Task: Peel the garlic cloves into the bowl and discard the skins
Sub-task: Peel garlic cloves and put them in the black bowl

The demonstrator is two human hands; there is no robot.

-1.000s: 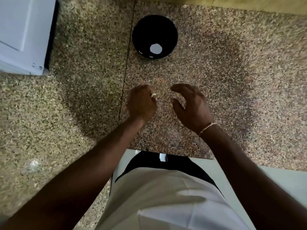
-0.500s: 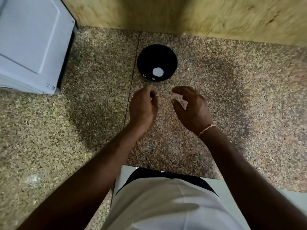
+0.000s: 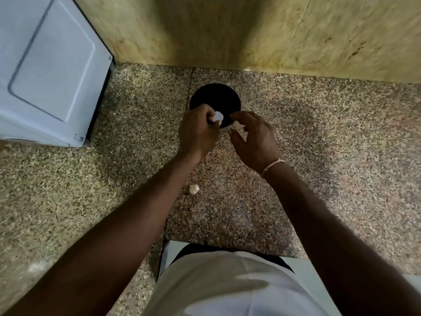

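A small white garlic clove (image 3: 217,116) is pinched in the curled fingers of the left hand (image 3: 197,131), above the near rim of the round black bowl (image 3: 215,96). The right hand (image 3: 254,137) is just beside it, fingers loosely bent and apart, holding nothing that I can see. A second pale garlic piece (image 3: 194,189) lies on the speckled granite counter (image 3: 341,133), under the left forearm. The bowl stands near the yellowish wall (image 3: 250,30). A white box-shaped appliance (image 3: 50,69) fills the left corner; the counter to the right is open.
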